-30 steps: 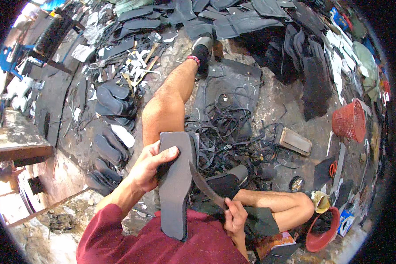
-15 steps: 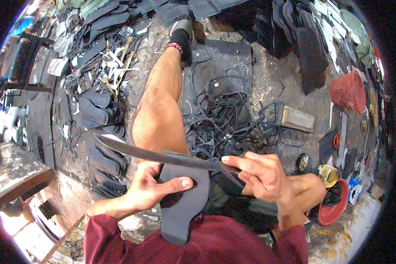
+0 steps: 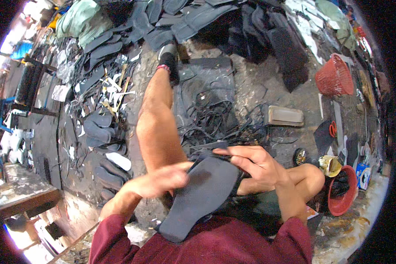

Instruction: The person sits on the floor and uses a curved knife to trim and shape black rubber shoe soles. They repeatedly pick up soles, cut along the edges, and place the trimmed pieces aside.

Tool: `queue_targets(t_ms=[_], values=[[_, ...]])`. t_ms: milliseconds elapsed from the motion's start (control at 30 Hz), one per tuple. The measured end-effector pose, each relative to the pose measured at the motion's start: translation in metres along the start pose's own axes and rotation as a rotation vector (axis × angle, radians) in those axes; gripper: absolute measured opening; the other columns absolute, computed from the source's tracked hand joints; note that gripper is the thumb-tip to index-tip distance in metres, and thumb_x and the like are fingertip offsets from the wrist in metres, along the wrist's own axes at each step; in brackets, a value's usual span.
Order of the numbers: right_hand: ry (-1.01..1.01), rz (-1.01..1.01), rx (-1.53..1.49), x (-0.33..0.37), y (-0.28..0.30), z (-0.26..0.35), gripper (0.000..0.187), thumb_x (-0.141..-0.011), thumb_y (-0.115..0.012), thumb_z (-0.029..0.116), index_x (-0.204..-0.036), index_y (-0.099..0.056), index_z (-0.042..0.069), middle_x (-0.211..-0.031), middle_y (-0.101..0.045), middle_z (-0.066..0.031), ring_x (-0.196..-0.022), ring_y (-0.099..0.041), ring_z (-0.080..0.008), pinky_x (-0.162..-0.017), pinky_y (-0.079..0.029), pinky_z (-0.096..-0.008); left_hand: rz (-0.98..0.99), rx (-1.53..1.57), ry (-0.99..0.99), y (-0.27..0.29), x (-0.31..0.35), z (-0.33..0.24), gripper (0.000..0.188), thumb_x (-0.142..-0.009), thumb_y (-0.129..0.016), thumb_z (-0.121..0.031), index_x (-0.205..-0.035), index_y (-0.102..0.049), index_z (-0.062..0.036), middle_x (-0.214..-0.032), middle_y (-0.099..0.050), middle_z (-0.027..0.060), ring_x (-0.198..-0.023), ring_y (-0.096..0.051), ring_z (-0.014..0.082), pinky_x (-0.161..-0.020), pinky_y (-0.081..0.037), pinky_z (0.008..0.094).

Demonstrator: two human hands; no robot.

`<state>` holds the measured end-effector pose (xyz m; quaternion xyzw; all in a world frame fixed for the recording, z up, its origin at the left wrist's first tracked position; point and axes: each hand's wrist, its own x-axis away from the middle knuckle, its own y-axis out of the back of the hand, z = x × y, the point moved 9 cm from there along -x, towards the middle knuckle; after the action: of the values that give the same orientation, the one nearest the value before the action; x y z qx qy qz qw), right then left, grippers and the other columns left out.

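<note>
A dark grey shoe sole (image 3: pixel 202 189) lies slanted across my lap, its narrow end toward my maroon shirt. My right hand (image 3: pixel 262 165) is closed at the sole's far right edge. It grips the knife, whose dark blade (image 3: pixel 209 146) shows only in part beyond the sole; the handle is mostly hidden in the fingers. Beside the sole's left edge is my left hand (image 3: pixel 163 181), smeared by motion. Whether its fingers hold the sole cannot be made out.
Dark soles (image 3: pixel 99 130) are stacked on the floor at left, near a white oblong piece (image 3: pixel 119 161). Black offcut strips (image 3: pixel 215 119) lie beyond my knees. At right are a grey-beige block (image 3: pixel 286 116), a red basket (image 3: pixel 334 77) and a red tub (image 3: pixel 342 193). A wooden bench (image 3: pixel 28 198) stands at left.
The sole has turned, its wide end now tilted toward the right. The knife blade no longer stretches out to the left across the sole. My left hand has shifted off the sole's face.
</note>
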<state>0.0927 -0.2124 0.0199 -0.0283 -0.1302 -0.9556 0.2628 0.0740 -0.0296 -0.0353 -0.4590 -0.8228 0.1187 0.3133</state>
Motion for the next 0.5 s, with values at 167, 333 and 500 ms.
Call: queue_targets(t_ms=[167, 333, 500], values=[[-0.003, -0.718, -0.001, 0.074, 0.018, 0.007, 0.037, -0.1, -0.054, 0.011, -0.134, -0.059, -0.003, -0.085, -0.06, -0.0038, -0.073, -0.054, -0.0126, -0.068, -0.046, -0.0263, -0.329, 0.494, -0.695, -0.025, -0.009, -0.041, 0.056, -0.091, -0.068, -0.025, -0.138, -0.046, -0.0036, -0.121, -0.06, 0.0125, -0.111, -0.059, 0.0239, -0.095, -0.049, 0.0379], [-0.045, -0.696, -0.627, 0.072, -0.012, 0.001, 0.044, -0.106, -0.042, 0.021, -0.143, -0.049, -0.003, -0.1, -0.064, -0.0065, -0.075, -0.051, -0.0116, -0.073, -0.045, -0.024, -0.783, 0.552, -0.585, -0.041, -0.044, -0.075, 0.053, -0.087, -0.071, -0.018, -0.133, -0.048, -0.0054, -0.115, -0.061, 0.0094, -0.104, -0.061, 0.0238, -0.089, -0.051, 0.0398], [0.017, -0.812, 0.037, 0.129, -0.038, -0.037, 0.038, -0.098, -0.05, 0.007, -0.134, -0.056, -0.004, -0.097, -0.065, -0.0167, -0.082, -0.063, -0.0272, -0.076, -0.051, -0.0356, -0.777, 0.537, -0.573, -0.037, -0.043, -0.062, 0.057, -0.089, -0.071, -0.018, -0.139, -0.046, -0.007, -0.124, -0.061, 0.0073, -0.114, -0.061, 0.0229, -0.097, -0.051, 0.0388]])
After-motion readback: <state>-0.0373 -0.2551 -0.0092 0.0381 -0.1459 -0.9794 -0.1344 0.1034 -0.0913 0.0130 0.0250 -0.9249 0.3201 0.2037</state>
